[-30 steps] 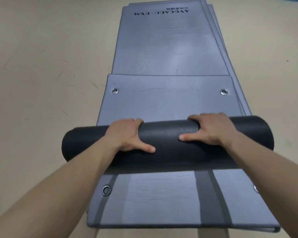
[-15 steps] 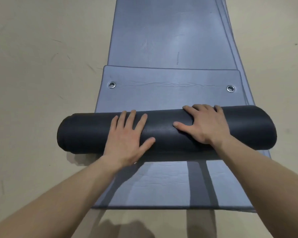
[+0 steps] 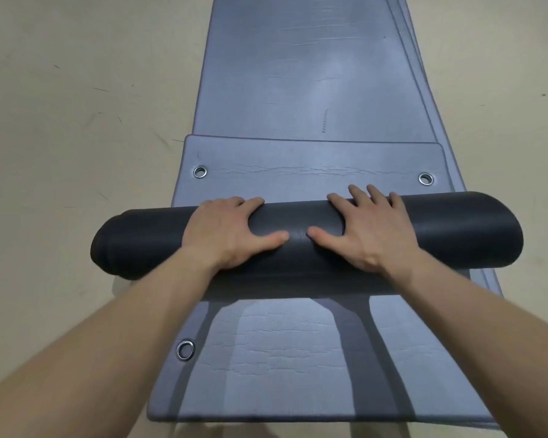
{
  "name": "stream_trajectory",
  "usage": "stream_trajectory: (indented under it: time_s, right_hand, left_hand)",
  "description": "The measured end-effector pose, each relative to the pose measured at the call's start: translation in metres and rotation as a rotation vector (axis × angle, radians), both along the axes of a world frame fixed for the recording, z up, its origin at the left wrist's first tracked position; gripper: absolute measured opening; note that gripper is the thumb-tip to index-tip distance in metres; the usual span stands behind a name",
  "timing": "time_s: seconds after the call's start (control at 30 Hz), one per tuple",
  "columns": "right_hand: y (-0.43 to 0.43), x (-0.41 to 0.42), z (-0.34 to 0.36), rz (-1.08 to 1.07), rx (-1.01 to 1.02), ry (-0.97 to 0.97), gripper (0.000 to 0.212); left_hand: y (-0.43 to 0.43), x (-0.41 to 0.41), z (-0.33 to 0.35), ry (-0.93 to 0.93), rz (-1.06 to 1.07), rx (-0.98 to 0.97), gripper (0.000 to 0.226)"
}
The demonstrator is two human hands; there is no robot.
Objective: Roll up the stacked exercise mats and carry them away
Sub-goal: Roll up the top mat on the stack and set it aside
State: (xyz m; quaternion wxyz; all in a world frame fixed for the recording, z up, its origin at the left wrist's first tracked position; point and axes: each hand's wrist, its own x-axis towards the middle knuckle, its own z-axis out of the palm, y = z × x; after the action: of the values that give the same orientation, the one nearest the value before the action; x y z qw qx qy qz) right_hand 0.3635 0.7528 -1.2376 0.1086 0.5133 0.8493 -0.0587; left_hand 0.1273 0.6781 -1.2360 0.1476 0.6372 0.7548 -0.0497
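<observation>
rolled mat (image 3: 456,235) across stacked mats (image 3: 298,74); left hand (image 3: 228,235) | right hand (image 3: 370,235) side by side on it

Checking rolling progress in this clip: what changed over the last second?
The dark roll moved away from the person, closing on the top mat's eyelet end. Both hands flattened to push it; now the left hand curls over its far side again while the right hand lies spread on top. The mats underneath stayed flat.

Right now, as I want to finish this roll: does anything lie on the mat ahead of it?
Nothing visible does. Left hand and right hand rest on the dark roll; the flat mat end ahead carries only its two eyelets.
</observation>
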Motion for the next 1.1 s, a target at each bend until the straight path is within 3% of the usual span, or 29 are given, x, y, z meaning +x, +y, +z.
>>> stream_trajectory:
  time_s: [0.1,0.2,0.3,0.43,0.7,0.93,1.1]
  right_hand:
    - [0.032,-0.009,0.006,0.008,-0.068,0.021,0.099]
    - [0.033,-0.010,0.003,0.030,-0.007,0.038,0.090]
    - [-0.008,0.008,-0.002,-0.008,0.015,0.024,0.089]
    - [-0.074,0.035,-0.007,-0.025,0.043,-0.060,0.087]
    - [-0.036,0.022,-0.010,0.008,-0.144,-0.078,0.103]
    - [-0.104,0.053,-0.004,0.006,-0.254,-0.114,0.093]
    - [-0.150,0.060,-0.002,0.035,-0.075,-0.011,0.098]
  left_hand:
    - [0.030,-0.012,0.007,-0.093,0.078,-0.131,0.096]
    - [0.031,-0.011,0.005,-0.072,0.095,-0.132,0.098]
    - [-0.009,0.004,-0.006,-0.059,0.074,-0.115,0.088]
    - [-0.067,0.026,-0.011,-0.002,0.058,-0.011,0.092]
    - [-0.050,0.020,-0.018,-0.029,0.150,-0.201,0.092]
    - [-0.115,0.049,-0.014,-0.072,0.111,-0.245,0.083]
    - [-0.095,0.041,-0.013,-0.150,0.121,-0.356,0.088]
